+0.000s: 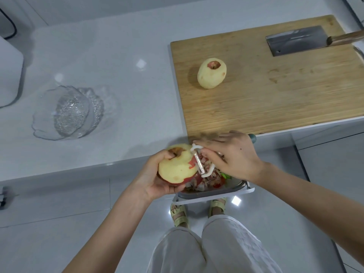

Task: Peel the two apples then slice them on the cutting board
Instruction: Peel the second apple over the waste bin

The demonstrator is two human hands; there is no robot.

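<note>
Your left hand (157, 178) grips the half-peeled apple (177, 166) beside the bin (212, 191), your right hand (230, 156) pinching the peeler (201, 162) against it.

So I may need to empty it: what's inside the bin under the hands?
Red apple peelings and a green scrap lie in the bin; the peeler, right hand and held apple cover the rest.

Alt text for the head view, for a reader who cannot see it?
The left hand holds a partly peeled apple over a scrap bin while the right hand holds a white peeler against it. A fully peeled apple and a cleaver lie on the wooden cutting board; a glass bowl sits on the counter.
</note>
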